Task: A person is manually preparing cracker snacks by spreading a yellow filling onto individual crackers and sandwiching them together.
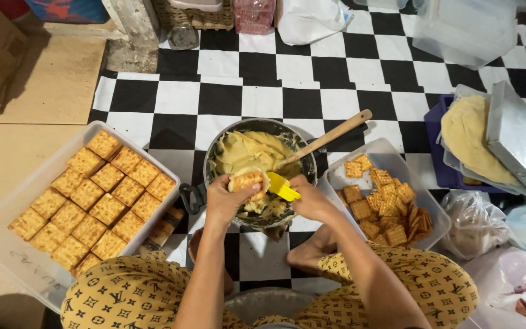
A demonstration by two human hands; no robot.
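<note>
— What are we holding over the pan (214, 143)?
— Our left hand (225, 201) grips a square cracker (248, 180) above the pale yellow dough (254, 152); our right hand (310, 200) clasps the yellow spatula (282, 187), blade touching the cracker
— And the rest?
— Filled crackers sit in rows in the left tray (7, 240), loose ones in the right tray (391, 158)

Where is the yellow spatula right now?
In the head view, the yellow spatula is in the right hand, over the near rim of the metal pan, beside the cracker in the left hand.
</note>
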